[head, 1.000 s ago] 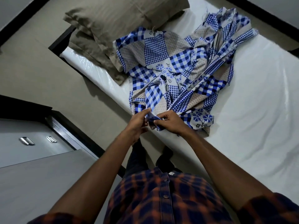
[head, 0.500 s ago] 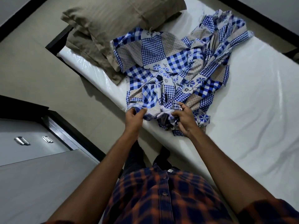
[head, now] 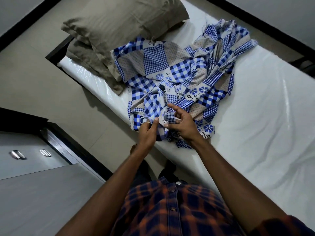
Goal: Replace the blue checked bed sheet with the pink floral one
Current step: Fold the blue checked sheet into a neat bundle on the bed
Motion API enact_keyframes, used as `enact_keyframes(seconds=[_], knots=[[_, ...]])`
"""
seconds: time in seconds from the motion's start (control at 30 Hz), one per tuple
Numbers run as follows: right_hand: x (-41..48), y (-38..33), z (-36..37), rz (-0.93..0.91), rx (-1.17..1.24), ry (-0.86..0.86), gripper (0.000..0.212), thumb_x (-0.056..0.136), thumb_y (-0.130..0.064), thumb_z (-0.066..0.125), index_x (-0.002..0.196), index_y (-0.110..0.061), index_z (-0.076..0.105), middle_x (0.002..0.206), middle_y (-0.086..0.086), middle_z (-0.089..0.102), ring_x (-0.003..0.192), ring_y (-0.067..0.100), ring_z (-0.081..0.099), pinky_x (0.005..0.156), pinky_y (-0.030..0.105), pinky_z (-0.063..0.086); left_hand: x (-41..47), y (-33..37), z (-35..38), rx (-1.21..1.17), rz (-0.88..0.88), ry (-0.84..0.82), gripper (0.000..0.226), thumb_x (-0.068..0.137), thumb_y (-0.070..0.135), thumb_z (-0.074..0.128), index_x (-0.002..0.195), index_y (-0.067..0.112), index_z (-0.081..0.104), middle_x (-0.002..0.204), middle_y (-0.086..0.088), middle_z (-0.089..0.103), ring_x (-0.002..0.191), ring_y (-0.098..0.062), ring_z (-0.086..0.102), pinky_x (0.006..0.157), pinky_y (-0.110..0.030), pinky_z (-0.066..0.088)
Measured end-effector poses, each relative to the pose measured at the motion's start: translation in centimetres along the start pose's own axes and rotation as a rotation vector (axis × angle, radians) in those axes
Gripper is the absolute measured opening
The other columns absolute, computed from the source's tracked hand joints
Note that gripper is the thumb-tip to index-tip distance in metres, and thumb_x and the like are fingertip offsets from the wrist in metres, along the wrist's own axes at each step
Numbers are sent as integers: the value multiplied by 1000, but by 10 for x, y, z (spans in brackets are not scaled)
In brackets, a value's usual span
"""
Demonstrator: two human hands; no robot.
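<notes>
Both hands (head: 163,128) grip bunched blue checked sheet (head: 179,79).

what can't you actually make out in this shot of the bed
- Pink floral sheet: nowhere in the head view.
- Lower pillow: mostly covered by the upper pillow.
- Blue checked sheet: its near edge hides behind the left hand and right hand.
- Mattress: cut off by the frame's right edge.
</notes>
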State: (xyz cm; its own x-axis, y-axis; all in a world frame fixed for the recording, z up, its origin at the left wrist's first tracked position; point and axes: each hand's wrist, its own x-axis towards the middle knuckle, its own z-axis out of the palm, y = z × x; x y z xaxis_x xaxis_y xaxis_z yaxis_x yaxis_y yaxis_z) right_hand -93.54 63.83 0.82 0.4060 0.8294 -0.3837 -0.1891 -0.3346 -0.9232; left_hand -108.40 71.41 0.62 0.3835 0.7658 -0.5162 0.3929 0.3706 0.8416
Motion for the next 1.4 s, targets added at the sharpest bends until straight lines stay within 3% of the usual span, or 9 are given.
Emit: enact_keyframes(seconds=[0.17, 0.33, 0.63, 0.8, 0.87, 1.0, 1.13, 1.27, 1.4], knots=[[-9, 7, -1, 99, 128, 104, 51, 75, 13, 76, 119, -13, 70, 104, 22, 71, 88, 19, 70, 78, 37, 62, -12, 3, 2, 139, 121, 39, 39, 94, 49, 53, 77, 15, 59, 68, 2, 58, 66, -17, 55, 64, -40, 44], [-18, 12, -2, 106, 107, 181, 38, 78, 11, 77, 100, -20, 73, 103, 16, 72, 81, 17, 71, 71, 33, 60, -10, -10, 1, 138, 108, 72, 52, 88, 57, 55, 82, 6, 60, 73, -14, 61, 67, -25, 57, 64, -48, 48], [-12, 5, -19, 46, 65, 336, 25, 83, -7, 80, 75, -15, 58, 66, -5, 53, 62, 7, 48, 62, 22, 45, -15, 8, 13, 235, 162, 84, 44, 98, 15, 60, 65, 20, 31, 57, 8, 31, 49, -4, 31, 50, -22, 26], [-9, 2, -31, -73, -129, 176, 33, 85, -21, 79, 71, -24, 50, 82, 5, 69, 65, 29, 61, 59, 43, 50, -13, 11, 16, 199, 163, 36, 42, 97, 25, 61, 64, 21, 36, 58, 2, 38, 52, -20, 45, 54, -33, 41], [-7, -3, -32, -104, -205, 138, 35, 86, -26, 78, 69, -24, 47, 79, 8, 67, 68, 23, 62, 61, 39, 48, -12, 6, 14, 204, 158, 31, 39, 96, 35, 61, 65, 22, 42, 60, -2, 46, 58, -36, 57, 57, -44, 52], [-3, -9, -34, -243, -388, 128, 35, 83, -28, 82, 72, -14, 52, 66, 2, 54, 60, 13, 47, 59, 31, 44, -8, -2, 9, 200, 154, 17, 35, 96, 41, 62, 73, 17, 50, 64, -4, 56, 63, -30, 62, 61, -56, 55], [3, -17, -31, -397, -537, 162, 34, 76, -29, 86, 72, -14, 56, 78, 0, 56, 70, 14, 54, 63, 24, 46, -7, -7, 7, 164, 160, -29, 38, 92, 48, 58, 115, 18, 57, 104, -16, 68, 97, -38, 68, 82, -62, 55], [3, -21, -22, -522, -699, 191, 34, 72, -33, 88, 74, -15, 60, 90, -2, 54, 83, 16, 51, 70, 26, 44, -22, 16, 8, 189, 291, 37, 53, 101, 9, 49, 147, 28, 33, 116, 9, 65, 87, -9, 66, 80, -35, 57], [-1, -17, -19, -495, -616, 197, 32, 68, -34, 91, 73, -15, 65, 88, 0, 52, 82, 15, 50, 70, 21, 42, -13, 9, 2, 245, 319, -47, 54, 97, 7, 40, 134, 43, 56, 78, 9, 63, 60, -6, 57, 67, -23, 54]])
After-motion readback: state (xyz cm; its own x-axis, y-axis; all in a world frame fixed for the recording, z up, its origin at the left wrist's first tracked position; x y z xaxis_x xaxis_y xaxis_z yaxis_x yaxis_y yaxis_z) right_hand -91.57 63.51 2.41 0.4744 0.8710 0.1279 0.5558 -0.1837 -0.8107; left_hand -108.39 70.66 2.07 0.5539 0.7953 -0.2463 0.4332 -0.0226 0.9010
